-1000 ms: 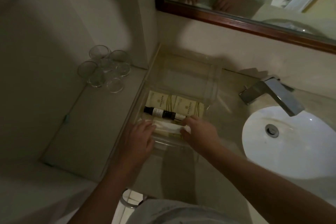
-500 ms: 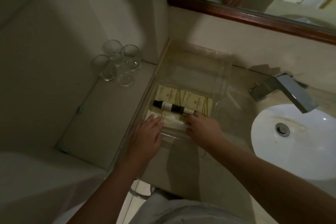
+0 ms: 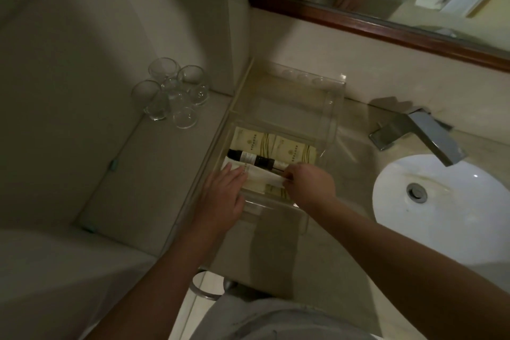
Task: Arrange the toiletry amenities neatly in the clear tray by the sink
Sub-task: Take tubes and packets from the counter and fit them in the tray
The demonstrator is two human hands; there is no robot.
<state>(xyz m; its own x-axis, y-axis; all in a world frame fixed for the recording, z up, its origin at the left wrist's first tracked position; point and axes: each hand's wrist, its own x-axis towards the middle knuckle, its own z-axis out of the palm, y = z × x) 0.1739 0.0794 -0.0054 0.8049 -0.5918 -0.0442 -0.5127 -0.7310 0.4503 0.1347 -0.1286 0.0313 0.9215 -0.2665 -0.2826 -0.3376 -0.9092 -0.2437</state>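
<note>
pinched at its end by the right hand [image 3: 310, 183] and pressed flat by the left hand [image 3: 222, 196], a white packet [image 3: 262, 178] is held inside the clear tray [image 3: 328, 116], beside a dark bottle [image 3: 255, 159] and cream sachets [image 3: 276, 145].

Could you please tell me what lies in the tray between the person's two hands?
In the head view, a white packet spans the gap between the left hand and the right hand inside the clear tray; both hands touch its ends.

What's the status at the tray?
Left hand flat on white packet; right hand pinching its end. Clear tray holds dark bottle, cream packets. No obstruction.
</note>
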